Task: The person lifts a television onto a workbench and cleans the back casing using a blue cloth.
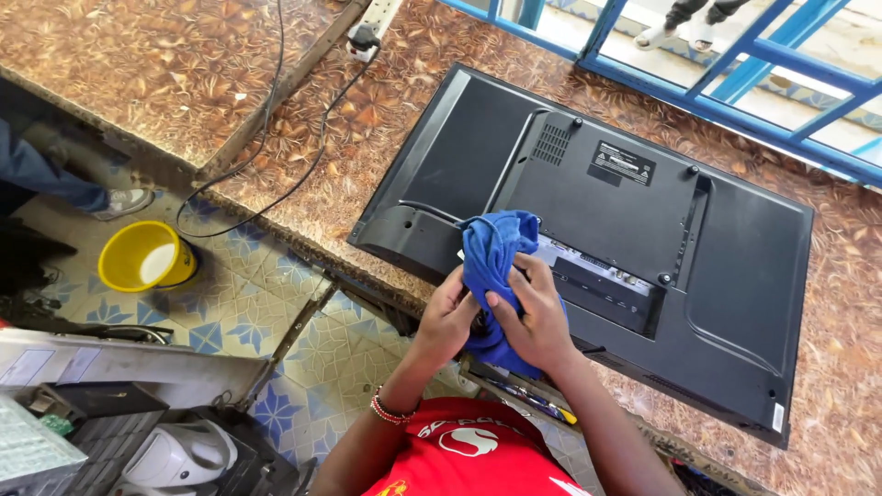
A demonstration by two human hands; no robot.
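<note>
A black flat-screen television (634,230) lies face down on a brown patterned counter (386,110), its back panel up. Both my hands grip a bunched blue cloth (493,248) at the set's near edge. My left hand (447,317) clasps the cloth's lower left side, and a beaded bracelet circles that wrist. My right hand (537,317) wraps over the cloth from the right, fingers curled into the fabric. The cloth rests against the panel beside the recessed port area (597,276).
A black cable (303,174) runs from a plug (365,39) at the counter's back down to the tiled floor. A yellow bucket (142,257) stands on the floor at left, near another person's shoe (124,200). Blue window bars (735,83) line the far edge. Grey equipment sits bottom left.
</note>
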